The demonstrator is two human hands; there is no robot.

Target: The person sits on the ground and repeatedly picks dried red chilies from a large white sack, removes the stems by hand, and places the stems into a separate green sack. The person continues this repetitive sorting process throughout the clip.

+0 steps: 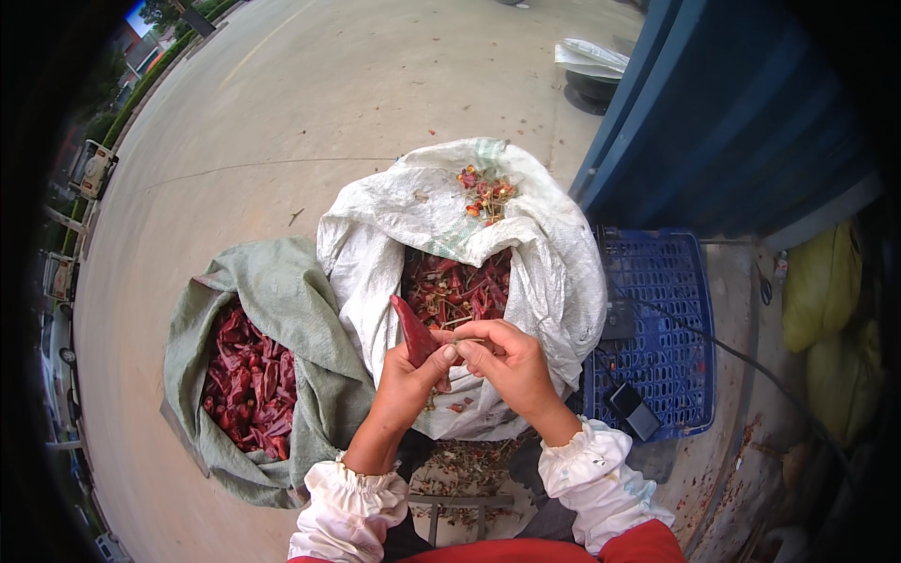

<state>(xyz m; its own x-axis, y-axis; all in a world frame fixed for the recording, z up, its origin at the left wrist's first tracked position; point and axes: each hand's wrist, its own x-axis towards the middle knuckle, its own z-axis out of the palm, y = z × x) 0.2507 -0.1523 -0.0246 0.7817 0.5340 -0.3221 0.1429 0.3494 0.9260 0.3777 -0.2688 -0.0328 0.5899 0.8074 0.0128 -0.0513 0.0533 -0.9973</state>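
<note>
My left hand (415, 369) grips a large dried red chili pepper (414, 327), its tip pointing up and left. Thumb and forefinger of my right hand (510, 359) pinch the pepper's thin stem (470, 341) close to the left fingertips. Below both hands a white woven sack (373, 211) stands with its top rolled down, holding dark red chilies (457, 281) mixed with stems. To its left, a grey-green woven sack (310, 274) is full of dried red chilies (250, 380). A small heap of stems and caps (486, 193) lies on the white sack's far fold.
On the right, an upturned-looking blue plastic crate (651, 281) bears a black device (633, 412) and a cable (704, 338). A blue metal panel (704, 127) rises behind it. Yellow sacks (820, 288) stand far right. Stem debris (471, 464) and a metal bar (461, 500) are near my legs.
</note>
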